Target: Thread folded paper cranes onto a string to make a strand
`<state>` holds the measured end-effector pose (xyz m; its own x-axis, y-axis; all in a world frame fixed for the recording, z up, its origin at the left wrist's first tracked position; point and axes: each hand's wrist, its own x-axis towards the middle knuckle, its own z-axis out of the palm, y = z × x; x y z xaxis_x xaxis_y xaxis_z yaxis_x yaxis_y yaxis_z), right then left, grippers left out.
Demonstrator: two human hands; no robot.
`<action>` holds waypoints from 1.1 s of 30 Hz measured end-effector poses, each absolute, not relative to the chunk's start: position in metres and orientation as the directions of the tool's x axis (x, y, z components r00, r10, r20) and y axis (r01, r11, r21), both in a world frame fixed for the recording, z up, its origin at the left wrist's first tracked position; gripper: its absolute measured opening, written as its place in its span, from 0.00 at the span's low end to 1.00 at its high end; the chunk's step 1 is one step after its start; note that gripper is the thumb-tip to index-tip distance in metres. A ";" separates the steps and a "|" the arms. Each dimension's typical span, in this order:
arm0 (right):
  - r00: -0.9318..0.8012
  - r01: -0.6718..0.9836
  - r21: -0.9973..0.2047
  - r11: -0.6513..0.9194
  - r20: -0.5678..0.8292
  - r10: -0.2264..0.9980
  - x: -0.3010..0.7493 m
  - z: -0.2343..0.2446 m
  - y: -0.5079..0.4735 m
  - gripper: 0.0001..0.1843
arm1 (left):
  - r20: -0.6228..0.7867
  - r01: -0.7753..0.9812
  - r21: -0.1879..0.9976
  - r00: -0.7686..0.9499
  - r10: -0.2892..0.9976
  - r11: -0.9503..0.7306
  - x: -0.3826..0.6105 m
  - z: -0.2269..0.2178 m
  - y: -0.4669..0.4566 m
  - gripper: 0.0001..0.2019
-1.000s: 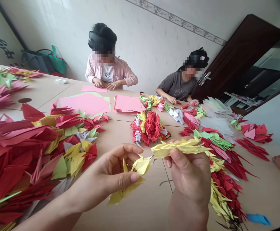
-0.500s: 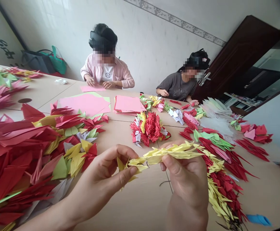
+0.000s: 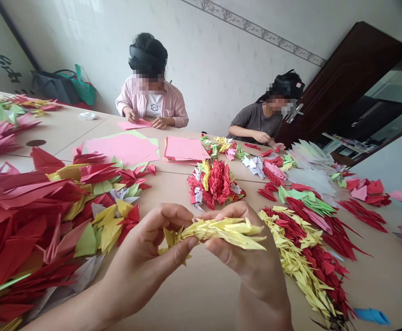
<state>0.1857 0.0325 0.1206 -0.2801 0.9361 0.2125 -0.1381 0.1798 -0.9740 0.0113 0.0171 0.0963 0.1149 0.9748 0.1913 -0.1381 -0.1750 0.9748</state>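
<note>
A strand of folded yellow paper cranes (image 3: 228, 230), packed closely together, is held above the table between both hands. My left hand (image 3: 163, 253) pinches its left end between thumb and fingers. My right hand (image 3: 252, 257) grips the strand from behind, thumb along the lower side and fingers partly hidden by the paper. Right of my right hand lie finished-looking yellow strands (image 3: 304, 271) and red strands (image 3: 328, 266) of folded paper. A bundle of red, yellow and white folded pieces (image 3: 218, 184) rests just beyond my hands.
On the left lies a big heap of folded paper (image 3: 25, 207). Stacked pink sheets (image 3: 187, 149) and loose sheets (image 3: 121, 149) are farther back. Two people sit opposite, one handling pink paper (image 3: 134, 124). Another person's hands show at the right edge, above a blue object (image 3: 371, 316).
My right hand has moved left with its yellow cranes, closing the gap to those in my left hand. At the far right, another hand holding pink paper has appeared.
</note>
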 end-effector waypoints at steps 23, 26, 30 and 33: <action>-0.033 -0.271 -0.900 0.340 0.362 0.932 0.198 0.117 0.040 0.12 | 0.131 -0.082 0.991 0.329 0.935 -0.110 0.010 0.093 0.024 0.15; -0.040 -0.274 -0.898 0.344 0.368 0.929 0.197 0.118 0.038 0.12 | 0.132 -0.055 0.991 0.324 0.937 -0.120 0.010 0.095 0.024 0.10; -0.051 -0.272 -0.899 0.344 0.370 0.928 0.196 0.117 0.037 0.12 | 0.138 -0.135 0.987 0.391 0.910 -0.091 0.011 0.098 0.023 0.07; -0.052 -0.279 -0.898 0.339 0.367 0.929 0.196 0.117 0.037 0.11 | 0.114 -0.194 0.980 0.433 0.894 -0.031 0.011 0.098 0.022 0.06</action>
